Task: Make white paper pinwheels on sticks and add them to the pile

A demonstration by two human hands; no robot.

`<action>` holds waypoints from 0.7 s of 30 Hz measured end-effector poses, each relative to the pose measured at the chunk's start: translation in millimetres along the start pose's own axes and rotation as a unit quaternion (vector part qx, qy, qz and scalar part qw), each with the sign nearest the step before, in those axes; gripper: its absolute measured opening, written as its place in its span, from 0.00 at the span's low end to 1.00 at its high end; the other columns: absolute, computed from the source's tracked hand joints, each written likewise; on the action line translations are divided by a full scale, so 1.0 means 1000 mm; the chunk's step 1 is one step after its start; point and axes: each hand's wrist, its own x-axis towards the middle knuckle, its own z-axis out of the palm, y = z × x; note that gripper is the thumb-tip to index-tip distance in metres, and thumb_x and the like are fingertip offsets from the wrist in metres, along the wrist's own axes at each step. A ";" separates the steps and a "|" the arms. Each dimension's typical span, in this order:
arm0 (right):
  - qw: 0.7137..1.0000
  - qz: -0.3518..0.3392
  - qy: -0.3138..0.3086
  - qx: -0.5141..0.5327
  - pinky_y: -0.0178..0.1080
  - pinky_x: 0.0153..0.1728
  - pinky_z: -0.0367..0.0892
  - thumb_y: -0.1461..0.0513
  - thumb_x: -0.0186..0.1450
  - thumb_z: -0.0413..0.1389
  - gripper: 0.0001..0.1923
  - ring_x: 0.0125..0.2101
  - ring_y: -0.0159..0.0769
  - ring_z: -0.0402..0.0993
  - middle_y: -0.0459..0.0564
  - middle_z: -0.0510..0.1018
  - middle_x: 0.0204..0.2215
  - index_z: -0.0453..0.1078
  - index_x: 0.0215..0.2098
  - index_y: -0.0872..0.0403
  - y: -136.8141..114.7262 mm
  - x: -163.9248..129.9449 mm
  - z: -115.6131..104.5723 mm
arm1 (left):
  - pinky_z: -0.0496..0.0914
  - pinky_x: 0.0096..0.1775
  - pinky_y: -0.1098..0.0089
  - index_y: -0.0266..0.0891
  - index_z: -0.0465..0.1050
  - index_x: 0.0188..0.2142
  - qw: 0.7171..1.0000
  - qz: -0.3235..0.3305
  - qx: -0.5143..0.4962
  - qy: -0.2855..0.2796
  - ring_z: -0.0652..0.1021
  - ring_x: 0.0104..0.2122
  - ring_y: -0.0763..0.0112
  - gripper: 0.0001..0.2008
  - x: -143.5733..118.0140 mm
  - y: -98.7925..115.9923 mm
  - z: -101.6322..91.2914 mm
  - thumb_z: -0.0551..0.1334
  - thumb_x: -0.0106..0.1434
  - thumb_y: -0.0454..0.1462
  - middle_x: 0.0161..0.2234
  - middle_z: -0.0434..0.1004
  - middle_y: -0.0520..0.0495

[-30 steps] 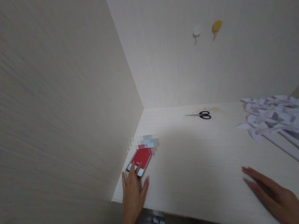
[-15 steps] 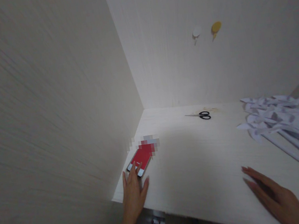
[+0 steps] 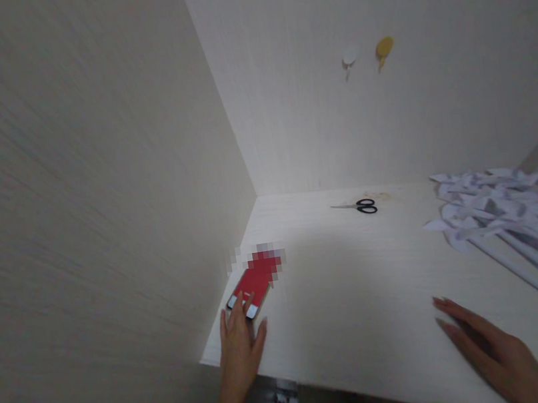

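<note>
My left hand (image 3: 240, 347) lies at the near end of a smartphone (image 3: 257, 283) with a red screen, its fingers spread and a couple of fingertips over the lower part of the display. The phone's far end is blurred by pixels. Over the front right of the white table (image 3: 354, 296), my right hand (image 3: 493, 350) holds nothing; its thumb stands a little apart from the fingers. Just beyond that hand lie several white paper rods (image 3: 515, 259) topped with folded paper shapes (image 3: 496, 204).
Black-handled scissors (image 3: 363, 206) lie near the back wall, blades pointing left. A white hook (image 3: 350, 57) and a yellow hook (image 3: 384, 47) are fixed to that wall. A tall panel (image 3: 144, 179) bounds the left side. Below the table's front edge, a metal drawer rail (image 3: 284, 398) shows.
Both hands keep nearly the same places and poses. The whole view has shifted very slightly; phone, scissors and paper rods stay where they were on the table.
</note>
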 end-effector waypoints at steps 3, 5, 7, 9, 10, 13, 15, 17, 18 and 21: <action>1.000 -0.001 0.003 0.005 0.42 0.44 0.67 0.50 0.57 0.49 0.23 0.42 0.43 0.71 0.51 0.74 0.44 0.69 0.43 0.55 0.001 0.000 0.001 | 0.51 0.54 0.48 0.38 0.40 0.58 1.000 -0.002 0.005 -0.003 0.62 0.54 0.59 0.29 0.000 0.000 0.001 0.51 0.60 0.41 0.53 0.62 0.37; 1.000 0.003 0.006 0.005 0.42 0.44 0.67 0.50 0.57 0.49 0.23 0.42 0.43 0.71 0.51 0.74 0.44 0.69 0.43 0.55 0.001 -0.001 0.001 | 0.52 0.54 0.49 0.38 0.41 0.58 1.000 -0.002 0.008 -0.002 0.62 0.54 0.59 0.30 0.001 0.000 0.001 0.51 0.60 0.41 0.53 0.62 0.37; 1.000 0.005 0.006 0.005 0.42 0.45 0.66 0.50 0.57 0.49 0.23 0.43 0.43 0.71 0.51 0.73 0.44 0.68 0.44 0.54 0.002 -0.002 0.002 | 0.52 0.54 0.49 0.38 0.41 0.58 1.000 -0.001 0.008 -0.001 0.62 0.54 0.59 0.30 0.001 0.000 0.001 0.52 0.59 0.41 0.53 0.62 0.37; 1.000 0.009 0.005 0.008 0.42 0.45 0.66 0.50 0.57 0.49 0.23 0.44 0.43 0.70 0.51 0.73 0.45 0.68 0.44 0.54 0.004 -0.002 0.003 | 0.52 0.53 0.49 0.37 0.41 0.58 1.000 0.000 0.008 0.002 0.62 0.54 0.59 0.30 0.000 0.000 0.001 0.52 0.59 0.41 0.53 0.62 0.37; 1.000 0.010 0.004 0.010 0.42 0.45 0.66 0.50 0.57 0.49 0.23 0.43 0.43 0.70 0.51 0.73 0.45 0.68 0.45 0.54 0.004 -0.002 0.003 | 0.52 0.53 0.49 0.38 0.41 0.58 1.000 0.001 0.008 0.004 0.62 0.54 0.59 0.30 0.000 0.000 0.001 0.52 0.59 0.41 0.53 0.62 0.37; 1.000 0.012 0.000 0.013 0.42 0.45 0.66 0.50 0.57 0.49 0.23 0.43 0.42 0.71 0.52 0.73 0.45 0.67 0.45 0.55 0.005 -0.002 0.004 | 0.53 0.53 0.49 0.38 0.41 0.58 1.000 0.003 0.008 0.006 0.62 0.54 0.59 0.29 0.000 0.000 0.000 0.52 0.60 0.41 0.53 0.62 0.37; 1.000 0.012 -0.003 0.011 0.43 0.45 0.66 0.50 0.57 0.49 0.23 0.43 0.43 0.71 0.52 0.73 0.45 0.67 0.45 0.55 0.005 -0.002 0.004 | 0.53 0.53 0.49 0.38 0.42 0.57 1.000 0.003 0.008 0.005 0.62 0.54 0.59 0.29 0.000 0.001 0.001 0.52 0.60 0.41 0.53 0.62 0.37; 1.000 0.011 -0.003 0.007 0.43 0.45 0.66 0.50 0.57 0.49 0.23 0.43 0.43 0.71 0.52 0.73 0.45 0.68 0.45 0.55 0.005 -0.001 0.003 | 0.53 0.53 0.49 0.37 0.42 0.57 1.000 0.002 0.009 0.006 0.63 0.54 0.59 0.29 0.000 0.000 0.001 0.52 0.60 0.41 0.52 0.63 0.36; 1.000 0.010 0.000 0.007 0.43 0.44 0.66 0.50 0.57 0.49 0.23 0.42 0.43 0.71 0.52 0.73 0.45 0.68 0.44 0.55 0.005 -0.001 0.003 | 0.53 0.53 0.49 0.37 0.42 0.57 1.000 0.003 0.010 0.008 0.63 0.54 0.59 0.29 0.000 0.000 0.001 0.52 0.60 0.41 0.52 0.62 0.36; 1.000 0.007 0.009 0.007 0.42 0.44 0.67 0.50 0.57 0.49 0.23 0.43 0.43 0.71 0.52 0.73 0.44 0.68 0.44 0.55 0.004 -0.001 0.003 | 0.53 0.53 0.49 0.37 0.43 0.57 1.000 0.004 0.012 0.008 0.62 0.54 0.59 0.28 0.000 0.000 0.001 0.52 0.60 0.41 0.53 0.62 0.37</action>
